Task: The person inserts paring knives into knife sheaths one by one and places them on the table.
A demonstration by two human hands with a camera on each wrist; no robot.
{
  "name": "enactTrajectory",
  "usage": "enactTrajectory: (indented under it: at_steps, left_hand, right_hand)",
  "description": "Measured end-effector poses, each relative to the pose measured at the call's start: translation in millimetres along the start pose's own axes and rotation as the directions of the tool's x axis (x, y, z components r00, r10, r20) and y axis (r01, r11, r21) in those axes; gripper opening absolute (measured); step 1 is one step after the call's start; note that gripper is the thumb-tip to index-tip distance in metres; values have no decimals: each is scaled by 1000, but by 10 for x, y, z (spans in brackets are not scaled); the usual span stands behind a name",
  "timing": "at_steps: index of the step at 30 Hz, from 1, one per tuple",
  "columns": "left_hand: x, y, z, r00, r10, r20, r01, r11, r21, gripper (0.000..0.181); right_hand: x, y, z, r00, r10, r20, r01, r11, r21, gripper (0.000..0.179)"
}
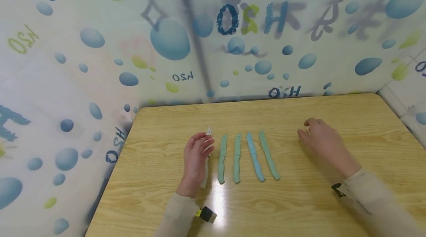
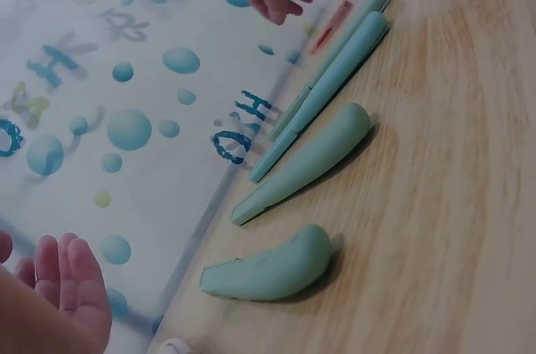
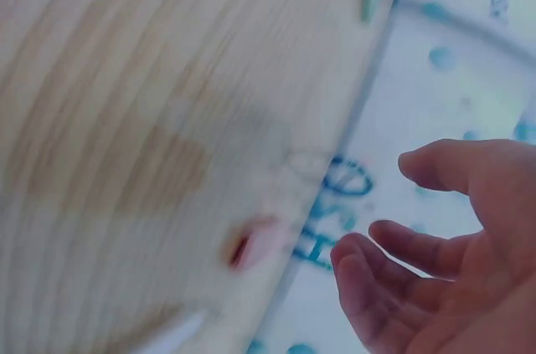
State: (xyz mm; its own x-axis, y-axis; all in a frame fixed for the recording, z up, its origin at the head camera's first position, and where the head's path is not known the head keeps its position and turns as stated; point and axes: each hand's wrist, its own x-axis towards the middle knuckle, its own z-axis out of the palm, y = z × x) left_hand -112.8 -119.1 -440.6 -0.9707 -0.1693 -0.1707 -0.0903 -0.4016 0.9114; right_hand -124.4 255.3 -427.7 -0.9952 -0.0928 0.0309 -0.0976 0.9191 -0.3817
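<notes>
Five slim knives lie side by side on the table in the head view. From the left they are a white knife (image 1: 209, 132), a green knife (image 1: 222, 159), another green knife (image 1: 237, 158), a blue knife (image 1: 255, 156) and a third green knife (image 1: 269, 155). My left hand (image 1: 196, 157) hovers at the white knife and hides its middle; in the left wrist view its fingers (image 2: 82, 274) are relaxed, with nothing visible between them. To the right of the row, my right hand (image 1: 323, 142) hangs over the table, fingers loosely bent and holding nothing.
The wooden table (image 1: 149, 178) ends at a wall covering (image 1: 233, 70) printed with blue and green drops. A small black device (image 1: 207, 214) sits at the left sleeve, and a dark strap (image 1: 338, 189) at the right one.
</notes>
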Motion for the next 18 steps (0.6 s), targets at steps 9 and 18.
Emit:
enactTrajectory:
  at_steps: [9,18]
  left_hand:
    - [33,96,-80,999,-10,-42,9,999,-37,16]
    - [42,113,-99,999,-15,-38,14,999,-31,17]
  right_hand:
    - [39,291,-40,994,93,65,-88,993,-85,65]
    - [54,338,-32,980,128,151,-121,991,-54,70]
